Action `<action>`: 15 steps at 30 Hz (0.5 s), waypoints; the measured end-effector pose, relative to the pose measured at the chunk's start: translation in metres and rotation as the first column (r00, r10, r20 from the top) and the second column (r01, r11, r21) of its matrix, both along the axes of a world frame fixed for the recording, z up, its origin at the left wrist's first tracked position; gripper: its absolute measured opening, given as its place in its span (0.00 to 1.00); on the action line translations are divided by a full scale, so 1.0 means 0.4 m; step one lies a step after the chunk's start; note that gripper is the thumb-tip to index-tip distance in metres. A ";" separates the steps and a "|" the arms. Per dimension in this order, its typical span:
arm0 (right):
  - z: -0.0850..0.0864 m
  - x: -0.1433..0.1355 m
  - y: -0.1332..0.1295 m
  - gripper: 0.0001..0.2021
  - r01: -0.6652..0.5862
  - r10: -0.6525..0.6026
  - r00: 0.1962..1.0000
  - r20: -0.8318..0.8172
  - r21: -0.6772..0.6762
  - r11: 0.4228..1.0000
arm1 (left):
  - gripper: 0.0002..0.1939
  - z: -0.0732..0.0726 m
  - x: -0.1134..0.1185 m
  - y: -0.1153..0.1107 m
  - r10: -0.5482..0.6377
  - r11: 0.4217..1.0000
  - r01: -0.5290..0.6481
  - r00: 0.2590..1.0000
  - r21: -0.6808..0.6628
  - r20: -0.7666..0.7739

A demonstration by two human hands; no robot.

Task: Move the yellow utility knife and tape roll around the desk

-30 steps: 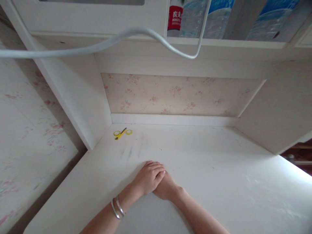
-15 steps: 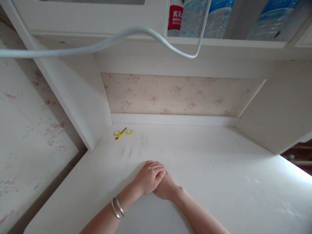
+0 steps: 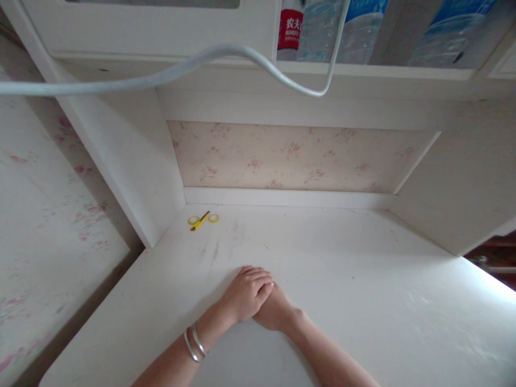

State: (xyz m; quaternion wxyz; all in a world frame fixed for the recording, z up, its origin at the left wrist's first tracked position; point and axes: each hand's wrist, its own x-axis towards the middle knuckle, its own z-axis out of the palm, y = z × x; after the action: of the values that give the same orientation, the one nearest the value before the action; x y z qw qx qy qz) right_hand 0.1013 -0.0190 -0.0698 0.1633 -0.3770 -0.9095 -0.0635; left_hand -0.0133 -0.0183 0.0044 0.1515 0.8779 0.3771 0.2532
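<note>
My left hand [image 3: 246, 293], with two silver bangles on its wrist, lies flat over my right hand [image 3: 278, 313] on the white desk [image 3: 363, 301]. Both rest near the middle front of the desktop and hold nothing. The right hand's fingers are hidden under the left hand. A small pair of yellow scissors [image 3: 202, 220] lies at the back left corner of the desk, well away from both hands.
A white cable [image 3: 226, 54] hangs across the top of the view. Water bottles [image 3: 322, 27] stand on the shelf above the desk. White side panels enclose the desk left and right; floral wallpaper [image 3: 290, 156] backs it.
</note>
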 end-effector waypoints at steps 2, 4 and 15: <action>-0.002 0.000 0.001 0.28 -0.008 0.008 1.000 0.008 0.010 1.000 | 0.17 0.000 0.000 0.000 -0.002 1.000 0.002 1.000 0.000 0.000; 0.002 -0.001 0.001 0.29 0.002 -0.003 1.000 0.026 0.017 1.000 | 0.17 -0.001 0.000 0.000 -0.004 1.000 0.004 1.000 -0.001 -0.002; 0.008 -0.002 -0.005 0.28 0.019 -0.019 0.998 0.054 0.015 1.000 | 0.18 0.003 0.001 -0.002 0.004 1.000 -0.004 1.000 -0.007 -0.003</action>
State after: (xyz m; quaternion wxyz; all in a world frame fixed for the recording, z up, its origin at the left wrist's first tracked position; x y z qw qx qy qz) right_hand 0.1004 -0.0210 -0.0666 0.1407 -0.3826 -0.9095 -0.0817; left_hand -0.0129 -0.0192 0.0056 0.1532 0.8771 0.3799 0.2507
